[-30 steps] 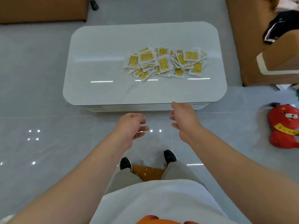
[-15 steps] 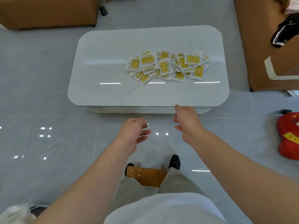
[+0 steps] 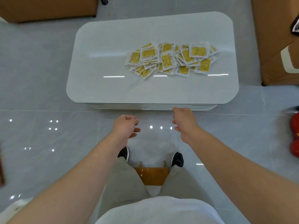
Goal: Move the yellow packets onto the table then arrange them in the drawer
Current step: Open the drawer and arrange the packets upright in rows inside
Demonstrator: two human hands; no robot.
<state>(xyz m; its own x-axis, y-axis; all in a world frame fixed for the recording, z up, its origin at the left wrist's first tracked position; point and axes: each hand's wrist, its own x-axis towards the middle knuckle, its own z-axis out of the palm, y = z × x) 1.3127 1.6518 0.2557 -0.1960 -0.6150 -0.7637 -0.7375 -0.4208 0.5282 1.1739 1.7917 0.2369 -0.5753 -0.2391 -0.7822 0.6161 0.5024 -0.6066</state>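
Packets (image 3: 169,59) are all lying in one loose, overlapping heap on the table (image 3: 113,88), toward its far right part. They're yellow with white edges, some flat and some tilting on top of others, and none are hanging off the edge. The drawer (image 3: 145,107) is sitting flush under the table's near edge.

I'm holding both arms out in front of me, low over the floor, short of the table. My left hand (image 3: 125,126) is hanging relaxed with the fingers loosely curled, gripping nothing, well apart from the packets. My right hand (image 3: 184,122) is loose and carrying nothing too. Its fingertips are pointing at the drawer right by the near edge, and honestly I can't tell if they're touching it or just hovering beside it.

A wooden stool (image 3: 151,175) is showing between my legs, with my black shoes (image 3: 178,159) planted on the grey tiles just past it. A red toy (image 3: 294,136) is lying on the floor off to my right, and brown furniture (image 3: 48,7) is standing past the table's far left corner.
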